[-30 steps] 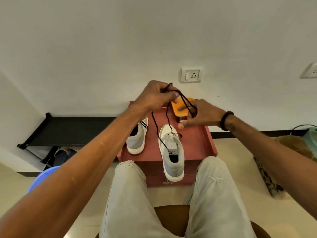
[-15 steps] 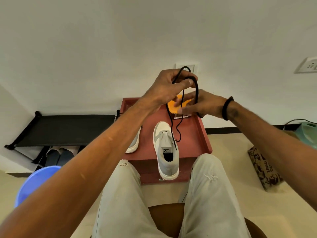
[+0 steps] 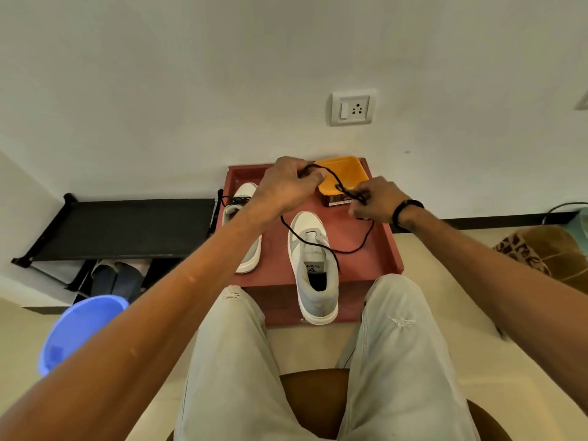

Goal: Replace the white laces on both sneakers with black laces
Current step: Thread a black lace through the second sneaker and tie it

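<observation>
Two grey-and-white sneakers stand on a red table. The right sneaker has no lace in its eyelets, and its heel overhangs the near edge. The left sneaker, partly behind my forearm, carries a black lace near its toe. A loose black lace runs between my hands above the table and droops across the right sneaker's tongue. My left hand pinches one part of it. My right hand, with a black wristband, pinches another part beside the orange tray.
An orange tray sits on a dark box at the table's back. A black shoe rack holding dark footwear stands left, a blue bucket below it. A patterned bag lies right. My knees flank the table; a wall socket is above.
Both hands have dropped lower and moved apart, stretching the black lace between them. The lace's free length now droops across the right sneaker and the table.
</observation>
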